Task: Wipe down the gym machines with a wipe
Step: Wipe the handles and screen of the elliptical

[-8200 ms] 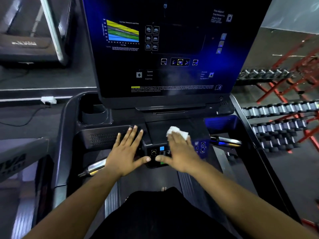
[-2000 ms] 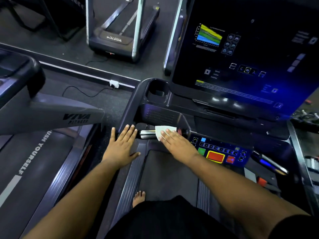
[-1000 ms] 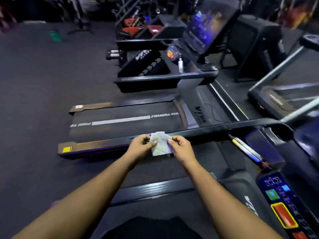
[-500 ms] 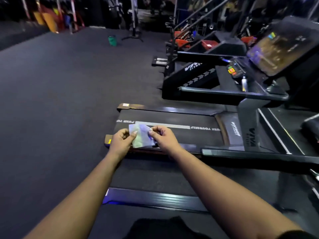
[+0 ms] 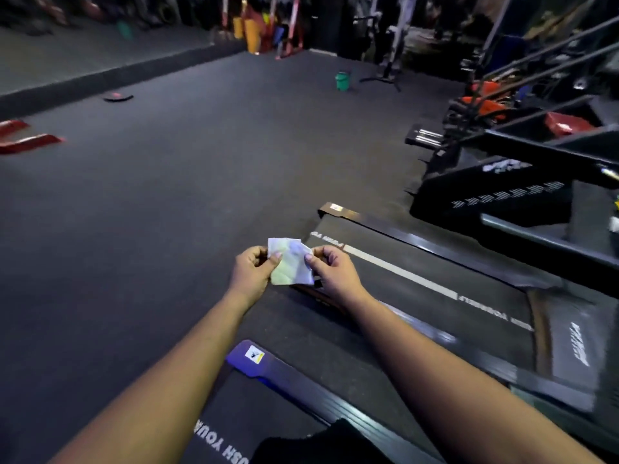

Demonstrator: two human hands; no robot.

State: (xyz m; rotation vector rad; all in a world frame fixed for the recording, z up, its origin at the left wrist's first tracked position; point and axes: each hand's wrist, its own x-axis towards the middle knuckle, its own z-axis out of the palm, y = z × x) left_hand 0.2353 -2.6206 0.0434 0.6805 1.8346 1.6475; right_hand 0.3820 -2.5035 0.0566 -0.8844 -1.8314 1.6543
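Floor: dark rubber, wide and open
Far end: green bucket, yellow and red gear, dim
Left: red bars on floor

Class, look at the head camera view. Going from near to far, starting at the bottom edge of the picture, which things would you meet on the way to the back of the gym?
Treadmill belt with white lettering → left hand and right hand pinching the wipe → dark floor → green bucket → coloured equipment at the far wall.

Dim gym (edges blurred, wide-angle warped).
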